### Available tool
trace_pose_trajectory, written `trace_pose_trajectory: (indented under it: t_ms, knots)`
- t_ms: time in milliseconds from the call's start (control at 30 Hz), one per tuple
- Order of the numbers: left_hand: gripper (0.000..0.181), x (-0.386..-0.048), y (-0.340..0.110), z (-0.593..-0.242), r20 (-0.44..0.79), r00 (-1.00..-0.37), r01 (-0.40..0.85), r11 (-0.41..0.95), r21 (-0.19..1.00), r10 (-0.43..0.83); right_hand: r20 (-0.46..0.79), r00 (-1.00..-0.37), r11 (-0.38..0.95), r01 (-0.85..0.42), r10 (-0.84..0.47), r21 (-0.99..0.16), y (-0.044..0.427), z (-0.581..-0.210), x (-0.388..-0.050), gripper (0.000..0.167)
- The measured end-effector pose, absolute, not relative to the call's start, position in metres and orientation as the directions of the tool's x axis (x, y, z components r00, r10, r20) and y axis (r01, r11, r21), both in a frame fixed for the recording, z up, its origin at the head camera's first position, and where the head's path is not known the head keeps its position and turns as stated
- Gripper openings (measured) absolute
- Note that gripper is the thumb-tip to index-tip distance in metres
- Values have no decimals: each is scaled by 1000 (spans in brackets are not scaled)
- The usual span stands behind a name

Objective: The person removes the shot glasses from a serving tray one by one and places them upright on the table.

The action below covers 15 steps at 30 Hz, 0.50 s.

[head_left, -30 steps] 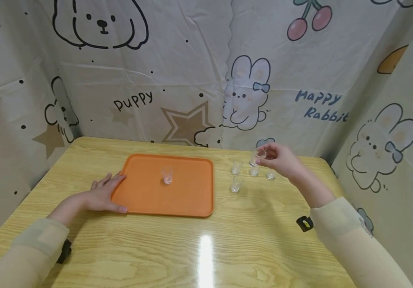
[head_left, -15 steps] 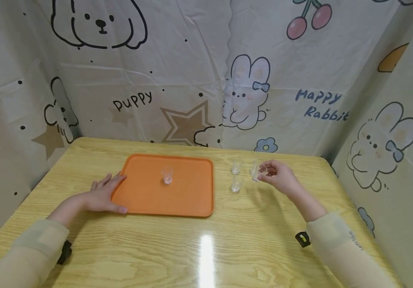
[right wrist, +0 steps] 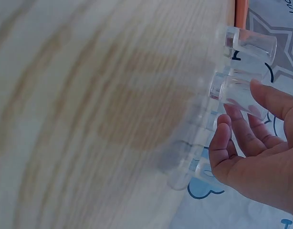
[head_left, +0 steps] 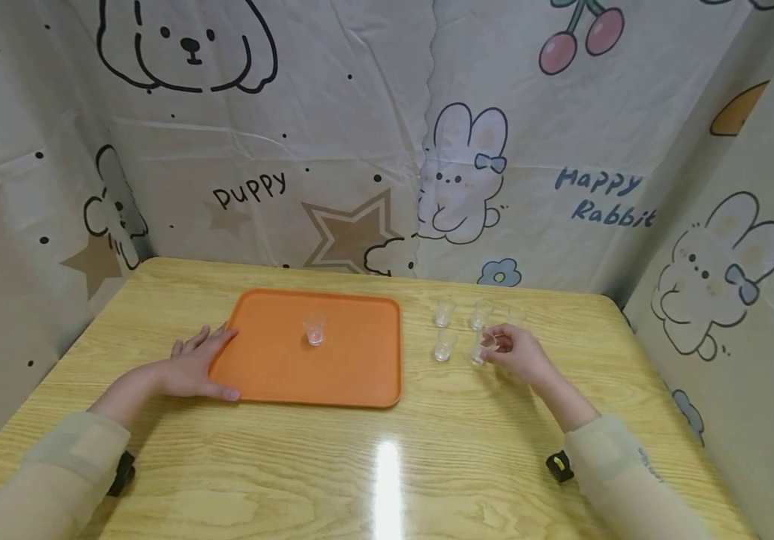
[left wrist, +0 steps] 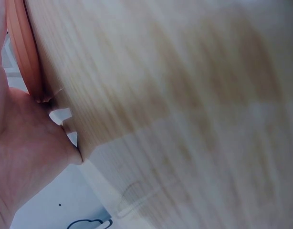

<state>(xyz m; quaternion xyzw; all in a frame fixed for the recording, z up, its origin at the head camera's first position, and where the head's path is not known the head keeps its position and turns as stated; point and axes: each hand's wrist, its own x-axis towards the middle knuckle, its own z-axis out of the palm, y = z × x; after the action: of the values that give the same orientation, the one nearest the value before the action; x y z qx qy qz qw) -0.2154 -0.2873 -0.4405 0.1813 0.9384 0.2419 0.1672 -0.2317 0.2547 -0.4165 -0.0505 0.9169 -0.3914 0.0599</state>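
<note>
In the head view, my right hand [head_left: 515,352] pinches a small clear shot glass [head_left: 478,351] by its side, thumb and fingers around the rim end. The right wrist view shows the held glass [right wrist: 239,94] between thumb and fingers; its base is at or very near the tabletop. To its left stands another shot glass [head_left: 444,347]. Behind these are more shot glasses [head_left: 442,315], partly hidden by the hand at right. My left hand [head_left: 191,367] rests against the left edge of an orange tray [head_left: 360,375], fingers spread. One shot glass [head_left: 314,330] stands upright on the tray.
A wooden table [head_left: 279,472] carries everything. A patterned cloth [head_left: 346,135] hangs along the back and both sides, close behind the glasses. The neighbouring glasses stand only a little apart from the held one.
My right hand has moved from the back glasses toward the front, carrying a shot glass down beside the front left one. The left hand and tray have stayed still.
</note>
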Motion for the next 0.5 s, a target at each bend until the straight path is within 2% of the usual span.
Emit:
trace_pose_trajectory:
  t_ms: [367, 500]
  knots:
    - [114, -214, -286, -439, -222, -880, 257, 814, 521, 420, -101, -985, 678, -22, -142, -735, 258, -421, -232, 34]
    - [114, -214, -286, -439, -219, -882, 258, 817, 515, 416, -125, -980, 662, -9, -155, -750, 257, -420, -232, 44]
